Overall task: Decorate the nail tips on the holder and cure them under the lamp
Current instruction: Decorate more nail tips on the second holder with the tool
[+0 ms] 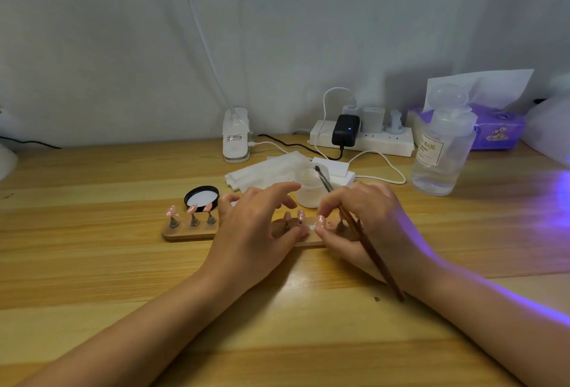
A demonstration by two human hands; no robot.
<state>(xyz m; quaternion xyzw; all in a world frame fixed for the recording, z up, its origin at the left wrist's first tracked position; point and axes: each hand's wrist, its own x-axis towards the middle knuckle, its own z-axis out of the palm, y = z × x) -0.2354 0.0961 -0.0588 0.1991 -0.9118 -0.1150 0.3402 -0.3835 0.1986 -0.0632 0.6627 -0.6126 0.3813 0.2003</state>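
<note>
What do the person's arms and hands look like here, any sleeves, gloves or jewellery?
Both forearms are bare as far as the frame shows: no sleeves in view. The left hand and right hand wear no gloves, and no rings, watch or bracelets show. A violet light from the right falls along the right forearm. Any polish on the fingernails is too small to tell.
</note>
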